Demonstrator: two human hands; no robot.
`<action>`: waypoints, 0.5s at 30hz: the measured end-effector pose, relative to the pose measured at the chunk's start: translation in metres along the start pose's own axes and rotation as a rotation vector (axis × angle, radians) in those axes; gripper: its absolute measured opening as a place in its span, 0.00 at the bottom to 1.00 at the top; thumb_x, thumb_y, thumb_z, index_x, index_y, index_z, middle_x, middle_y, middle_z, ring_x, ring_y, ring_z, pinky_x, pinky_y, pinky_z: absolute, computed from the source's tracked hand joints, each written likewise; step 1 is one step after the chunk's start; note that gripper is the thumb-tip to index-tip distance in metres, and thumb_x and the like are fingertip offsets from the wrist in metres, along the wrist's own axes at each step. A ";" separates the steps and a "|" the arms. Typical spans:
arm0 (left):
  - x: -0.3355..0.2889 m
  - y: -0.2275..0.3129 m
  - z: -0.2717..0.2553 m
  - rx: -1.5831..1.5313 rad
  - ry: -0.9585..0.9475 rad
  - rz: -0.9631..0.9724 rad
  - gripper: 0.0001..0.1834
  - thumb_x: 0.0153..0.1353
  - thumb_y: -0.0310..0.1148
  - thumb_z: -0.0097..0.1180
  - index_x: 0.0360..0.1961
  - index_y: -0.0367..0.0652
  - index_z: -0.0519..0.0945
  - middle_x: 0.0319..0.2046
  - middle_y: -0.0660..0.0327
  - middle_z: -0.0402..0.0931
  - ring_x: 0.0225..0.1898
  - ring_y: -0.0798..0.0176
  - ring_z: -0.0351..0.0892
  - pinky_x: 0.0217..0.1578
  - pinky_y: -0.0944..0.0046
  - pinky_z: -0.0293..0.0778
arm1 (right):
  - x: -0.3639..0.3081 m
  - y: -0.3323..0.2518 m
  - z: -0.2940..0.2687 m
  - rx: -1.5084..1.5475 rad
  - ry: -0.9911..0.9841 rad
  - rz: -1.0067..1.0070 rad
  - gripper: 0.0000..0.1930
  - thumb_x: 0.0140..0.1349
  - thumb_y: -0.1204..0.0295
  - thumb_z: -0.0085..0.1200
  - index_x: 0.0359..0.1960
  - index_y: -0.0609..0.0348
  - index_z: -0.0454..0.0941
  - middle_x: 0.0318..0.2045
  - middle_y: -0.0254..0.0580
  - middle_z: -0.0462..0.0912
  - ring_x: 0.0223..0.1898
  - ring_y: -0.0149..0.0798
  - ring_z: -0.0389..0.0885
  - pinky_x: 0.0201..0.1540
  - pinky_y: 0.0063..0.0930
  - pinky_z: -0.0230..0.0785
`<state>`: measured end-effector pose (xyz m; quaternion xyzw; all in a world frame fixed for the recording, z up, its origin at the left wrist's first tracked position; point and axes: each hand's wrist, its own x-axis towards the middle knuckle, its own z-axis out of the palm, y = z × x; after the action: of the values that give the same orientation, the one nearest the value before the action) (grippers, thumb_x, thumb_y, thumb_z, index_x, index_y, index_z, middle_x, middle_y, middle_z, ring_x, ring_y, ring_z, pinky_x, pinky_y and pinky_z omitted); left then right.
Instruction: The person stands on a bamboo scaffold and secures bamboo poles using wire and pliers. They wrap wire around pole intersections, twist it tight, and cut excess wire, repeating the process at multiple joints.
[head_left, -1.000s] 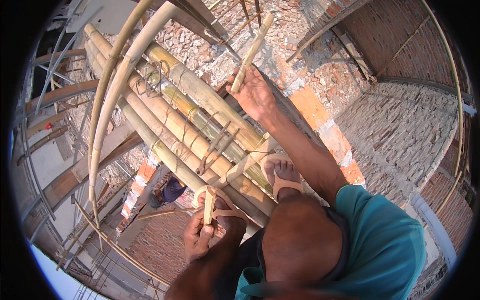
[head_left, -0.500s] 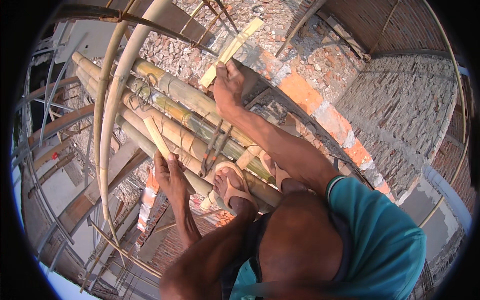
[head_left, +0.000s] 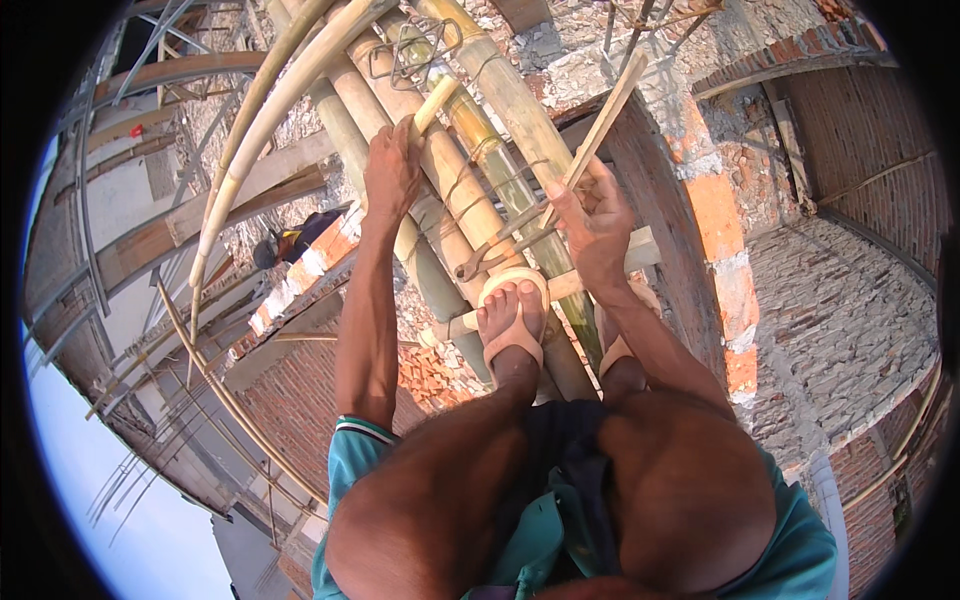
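Note:
My left hand (head_left: 393, 168) is closed around a short pale strip of wood (head_left: 438, 100) above the bamboo poles. In my right hand (head_left: 594, 222) is a longer, thin wooden strip (head_left: 610, 112), slanting up to the right and pinched between thumb and fingers. Below and between the hands, a tool that looks like pincers (head_left: 490, 255) lies on the bamboo poles (head_left: 455, 180). A tangle of dark wire (head_left: 400, 58) rests on the poles farther ahead. My sandalled feet (head_left: 515, 318) stand on the bamboo just short of the tool.
Curved bamboo poles (head_left: 255, 130) rise at the left. A broken brick wall edge (head_left: 722, 260) runs along the right, with rough masonry (head_left: 810, 320) beyond. Lower down at the left, a person in dark clothing (head_left: 308, 236) is partly hidden behind a brick ledge (head_left: 318, 258).
My view has turned, so the poles run more upright. The right hand has come closer to my feet, its strip now seen edge-on. My left hand has reached farther forward over the poles.

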<state>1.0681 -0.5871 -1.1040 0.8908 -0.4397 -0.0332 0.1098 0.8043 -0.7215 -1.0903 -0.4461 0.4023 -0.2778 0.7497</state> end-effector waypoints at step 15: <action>-0.069 0.067 -0.051 -1.127 -0.050 -0.420 0.27 0.80 0.47 0.46 0.66 0.34 0.71 0.41 0.59 0.82 0.38 0.68 0.79 0.42 0.63 0.78 | 0.001 0.002 0.048 -0.680 -0.762 -0.327 0.21 0.63 0.60 0.65 0.53 0.58 0.82 0.40 0.50 0.85 0.42 0.52 0.82 0.47 0.44 0.74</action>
<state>0.9818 -0.5634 -1.0418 0.7621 -0.1713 -0.3033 0.5458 0.8454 -0.7001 -1.0790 -0.7900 0.0942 -0.0632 0.6025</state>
